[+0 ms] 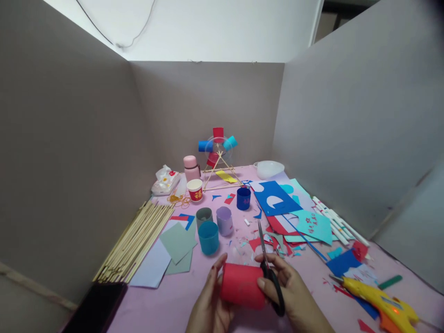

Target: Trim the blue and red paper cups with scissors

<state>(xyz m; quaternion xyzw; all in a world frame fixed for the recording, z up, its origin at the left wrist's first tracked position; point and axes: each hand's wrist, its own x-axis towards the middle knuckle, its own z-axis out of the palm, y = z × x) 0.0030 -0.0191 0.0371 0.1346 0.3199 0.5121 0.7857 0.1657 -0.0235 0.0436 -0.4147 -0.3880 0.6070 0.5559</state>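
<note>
A red paper-covered cup (242, 285) lies on its side between both hands, just above the pink tabletop (173, 300). My left hand (210, 300) wraps round its left end, fingers curled. My right hand (294, 291) is closed on black-handled scissors (268, 268), their blades pointing up and away, and its thumb presses the cup's right end. In front of the hands stand a teal cup (208, 237), a grey cup (204, 216), a lilac cup (224, 220) and a dark blue cup (243, 198).
A paper ferris wheel model (218, 155) stands at the back beside a pink bottle (191, 168). Bamboo sticks (137, 240) lie left. Coloured paper sheets and scraps (291, 212) spread right, with white marker pens (338, 226) and a yellow glue gun (381, 303). Grey partition walls enclose the table.
</note>
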